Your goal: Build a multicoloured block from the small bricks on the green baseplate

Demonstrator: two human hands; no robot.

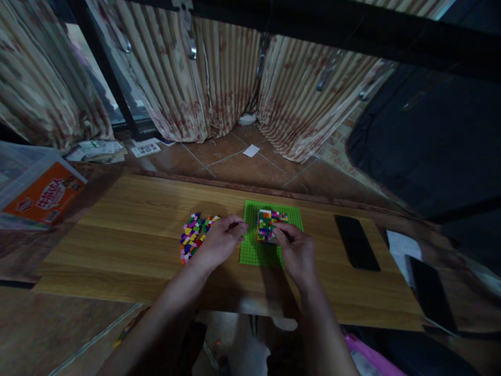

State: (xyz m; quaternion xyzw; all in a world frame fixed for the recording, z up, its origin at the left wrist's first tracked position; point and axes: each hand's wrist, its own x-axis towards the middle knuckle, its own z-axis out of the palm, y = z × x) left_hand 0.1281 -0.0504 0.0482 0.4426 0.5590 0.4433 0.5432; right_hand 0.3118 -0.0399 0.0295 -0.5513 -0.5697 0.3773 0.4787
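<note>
Two bare forearms (172, 300) were nearest, both cut off below. The left hand (221, 243) had its fingertips close together at the left edge of one green baseplate (256, 256); whether they held a brick could not be told. The right hand (299, 253) had narrowed fingers at one brick structure (265, 222) on this plate, hiding part of it; its grip was unclear. One pile of loose bricks (190, 237), too small to count, was partly covered by the left hand. Farther, one white paper (251, 150) lay on the floor.

right hand (298, 249) right at a multicolour brick build (265, 224) on a green baseplate (250, 256); left hand (223, 240) kinda pinched, loose bricks (190, 237) just beside it
</note>
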